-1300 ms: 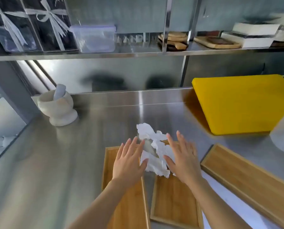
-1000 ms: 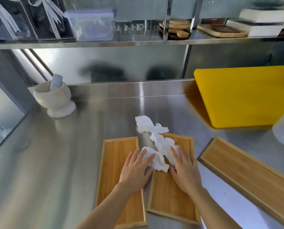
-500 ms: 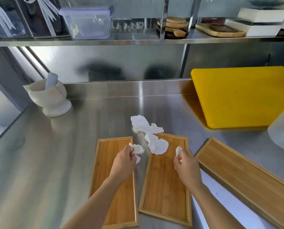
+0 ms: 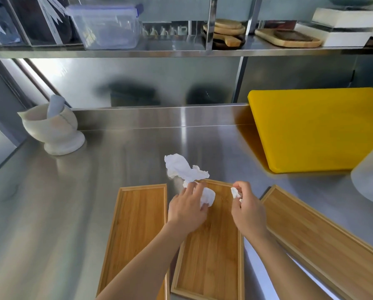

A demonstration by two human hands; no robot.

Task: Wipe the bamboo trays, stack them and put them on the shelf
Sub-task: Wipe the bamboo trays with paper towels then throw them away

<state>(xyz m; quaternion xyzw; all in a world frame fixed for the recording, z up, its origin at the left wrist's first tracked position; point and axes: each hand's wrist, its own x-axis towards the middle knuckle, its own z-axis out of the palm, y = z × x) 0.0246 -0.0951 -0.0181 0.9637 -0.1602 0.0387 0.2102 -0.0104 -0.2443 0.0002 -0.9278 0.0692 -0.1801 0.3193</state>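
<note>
Three bamboo trays lie on the steel counter: a left tray [image 4: 135, 230], a middle tray [image 4: 213, 256] and a longer right tray [image 4: 324, 241] set at an angle. My left hand [image 4: 186, 210] rests over the far end of the middle tray, fingers closed on a white paper towel piece [image 4: 208, 197]. My right hand [image 4: 246, 210] pinches a small torn scrap of paper towel [image 4: 235, 192] above the same tray. A bigger crumpled paper towel [image 4: 184, 167] lies on the counter just beyond the middle tray.
A yellow cutting board [image 4: 320, 128] leans at the back right. A stone mortar with pestle [image 4: 53, 128] stands at the back left. The steel shelf [image 4: 181, 50] above holds a plastic container [image 4: 107, 24], wooden boards [image 4: 226, 31] and boxes. A white object [image 4: 372, 180] sits at the right edge.
The paper towel has been torn apart: each hand now holds a piece. My left hand moved right from the left tray onto the middle tray's far end.
</note>
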